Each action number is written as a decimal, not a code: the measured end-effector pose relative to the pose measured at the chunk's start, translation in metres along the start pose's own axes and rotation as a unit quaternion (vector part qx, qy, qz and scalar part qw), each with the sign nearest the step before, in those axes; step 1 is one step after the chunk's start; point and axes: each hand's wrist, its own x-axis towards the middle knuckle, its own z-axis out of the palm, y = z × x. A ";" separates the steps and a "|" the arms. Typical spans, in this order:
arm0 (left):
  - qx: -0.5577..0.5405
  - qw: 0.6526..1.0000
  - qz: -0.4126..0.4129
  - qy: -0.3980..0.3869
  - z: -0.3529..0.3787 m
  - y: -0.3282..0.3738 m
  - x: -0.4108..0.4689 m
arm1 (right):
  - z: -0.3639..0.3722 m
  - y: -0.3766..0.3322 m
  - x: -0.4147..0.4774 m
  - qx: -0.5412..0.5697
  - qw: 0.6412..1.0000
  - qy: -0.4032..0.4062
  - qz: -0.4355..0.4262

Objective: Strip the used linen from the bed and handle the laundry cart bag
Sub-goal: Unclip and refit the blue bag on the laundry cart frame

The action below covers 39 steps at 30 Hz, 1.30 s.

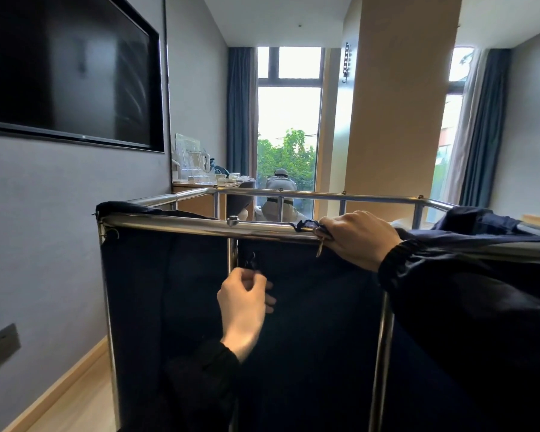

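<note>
A laundry cart with a chrome tube frame [175,224] stands right in front of me, and a dark navy bag [166,300] hangs inside it. My left hand [243,302] is low against the bag's front, fingers curled, pinching a small dark cord or clip beside the frame's middle upright. My right hand [357,238] grips the bag's bunched edge and the top rail together. The bag's left corner is draped over the frame corner. No bed linen is in view.
A grey wall with a large black TV [66,70] is close on the left. Behind the cart are a wooden desk [197,198] with a clear kettle and holders, a person [278,188] by the tall window, and a beige column [396,104].
</note>
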 end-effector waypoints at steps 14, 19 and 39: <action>0.032 0.999 0.035 -0.005 -0.022 -0.011 -0.009 | -0.011 -0.006 -0.011 0.004 1.000 -0.005 0.006; 0.026 0.992 0.120 0.002 -0.012 0.006 -0.012 | -0.016 -0.006 -0.015 0.018 1.000 -0.007 0.000; 0.505 0.747 0.430 -0.043 0.007 0.081 0.048 | -0.023 -0.023 -0.008 0.020 0.999 0.012 -0.022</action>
